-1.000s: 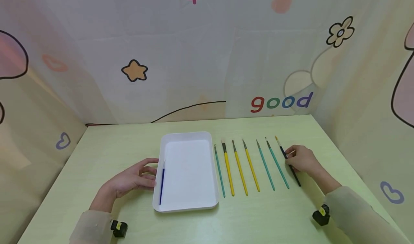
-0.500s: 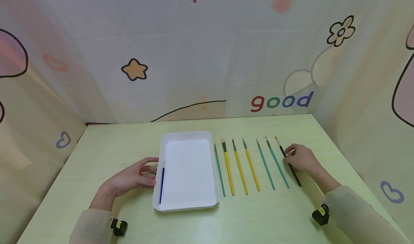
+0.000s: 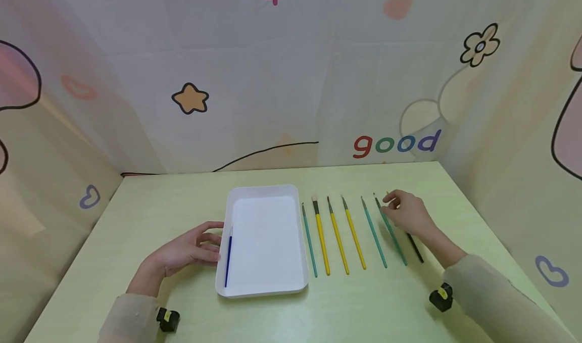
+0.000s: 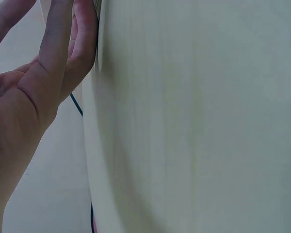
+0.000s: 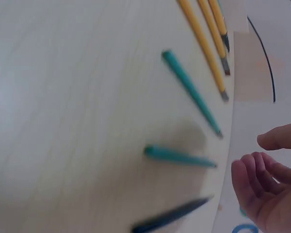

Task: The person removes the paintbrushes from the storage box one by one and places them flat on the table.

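Note:
A white tray (image 3: 263, 247) stands mid-table, with a thin blue-handled paintbrush (image 3: 228, 261) lying along its left side. At the tray's left edge, my left hand (image 3: 188, 249) rests relaxed fingers on the outer wall. My right hand (image 3: 410, 214) hovers over the right end of the paintbrush row, fingers loosely bent and the thumb apart in the right wrist view. Nothing is between them. Below it lie a teal paintbrush (image 3: 395, 239) and a black paintbrush (image 3: 416, 248), whose upper part the hand hides in the head view.
Between tray and right hand lie another teal paintbrush (image 3: 375, 234), several yellow ones including a thick one (image 3: 321, 237), and a teal one (image 3: 309, 242) close beside the tray. A printed curtain (image 3: 254, 80) closes off the table's back and sides.
My right hand has left the black paintbrush, which stays on the table, and moved up and left over the neighbouring teal paintbrush. The left hand and tray have stayed put.

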A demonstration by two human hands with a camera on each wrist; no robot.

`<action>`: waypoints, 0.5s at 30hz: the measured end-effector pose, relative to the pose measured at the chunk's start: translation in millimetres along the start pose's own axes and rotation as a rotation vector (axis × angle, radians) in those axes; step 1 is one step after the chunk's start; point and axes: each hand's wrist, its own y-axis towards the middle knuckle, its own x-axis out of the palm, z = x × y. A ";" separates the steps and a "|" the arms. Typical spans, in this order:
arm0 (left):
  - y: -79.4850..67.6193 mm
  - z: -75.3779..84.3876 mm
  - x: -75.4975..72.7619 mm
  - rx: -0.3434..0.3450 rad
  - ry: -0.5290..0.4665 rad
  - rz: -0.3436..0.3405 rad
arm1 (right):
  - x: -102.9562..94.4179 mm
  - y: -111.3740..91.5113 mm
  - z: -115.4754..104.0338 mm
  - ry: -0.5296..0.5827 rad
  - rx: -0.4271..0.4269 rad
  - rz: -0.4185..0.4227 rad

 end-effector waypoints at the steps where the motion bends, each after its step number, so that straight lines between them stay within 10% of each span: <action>1: 0.1 0.4 0.0 -0.001 0.002 0.002 | 2.0 1.1 -5.5 0.036 -0.004 -0.013; 15: 0.1 0.6 0.4 0.014 -0.005 -0.013 | 37.3 15.5 -83.2 0.629 0.063 -0.329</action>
